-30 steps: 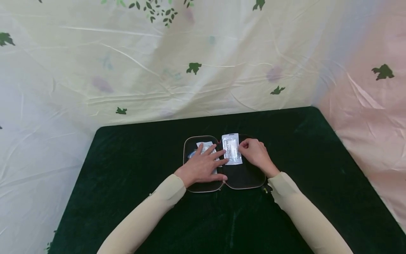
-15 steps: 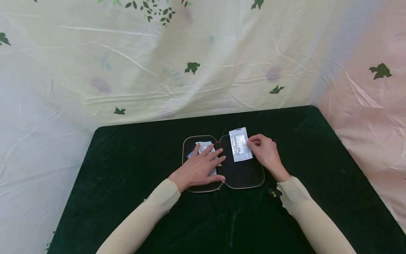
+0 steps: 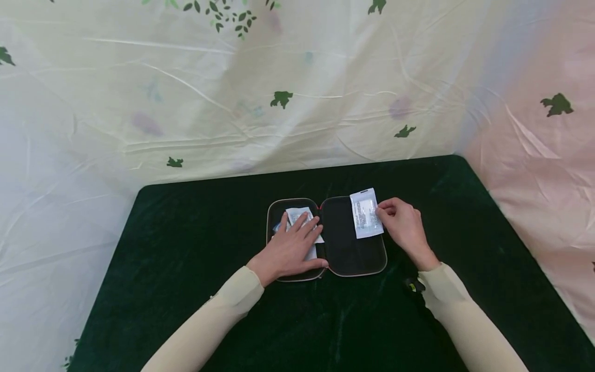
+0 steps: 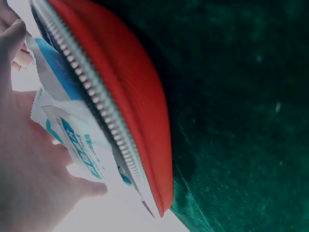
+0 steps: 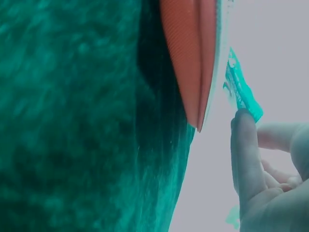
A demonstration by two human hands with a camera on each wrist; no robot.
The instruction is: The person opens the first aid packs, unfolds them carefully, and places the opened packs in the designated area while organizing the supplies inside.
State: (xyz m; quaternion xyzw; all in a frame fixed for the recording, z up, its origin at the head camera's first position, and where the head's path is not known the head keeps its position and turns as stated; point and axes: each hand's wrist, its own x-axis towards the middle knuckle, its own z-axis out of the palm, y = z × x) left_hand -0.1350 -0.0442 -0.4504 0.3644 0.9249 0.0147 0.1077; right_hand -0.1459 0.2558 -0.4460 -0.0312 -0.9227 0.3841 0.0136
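Observation:
An unzipped case (image 3: 346, 256) lies spread on the table, black inside; the left wrist view shows its red outer shell (image 4: 140, 111) and zip. My left hand (image 3: 290, 250), fingers spread, rests over the left half, on white packets (image 3: 299, 214) with blue print (image 4: 79, 145), which it partly covers. With thumb and fingertips my right hand (image 3: 405, 227) pinches the right edge of a white and silver sachet (image 3: 366, 214), over the upper right corner of the case's right half. In the right wrist view the sachet (image 5: 243, 92) shows edge-on at the fingertips.
Dark green velvety cloth (image 3: 209, 232) covers the table. Behind it hangs a pale curtain (image 3: 209, 103) with leaf prints, turning pink on the right. A small dark object (image 3: 413, 285) shows beside the right cuff.
My right hand has moved the sachet rightwards, from the case's hinge to the far side of its right half. My left hand has shifted slightly left, still over the packets.

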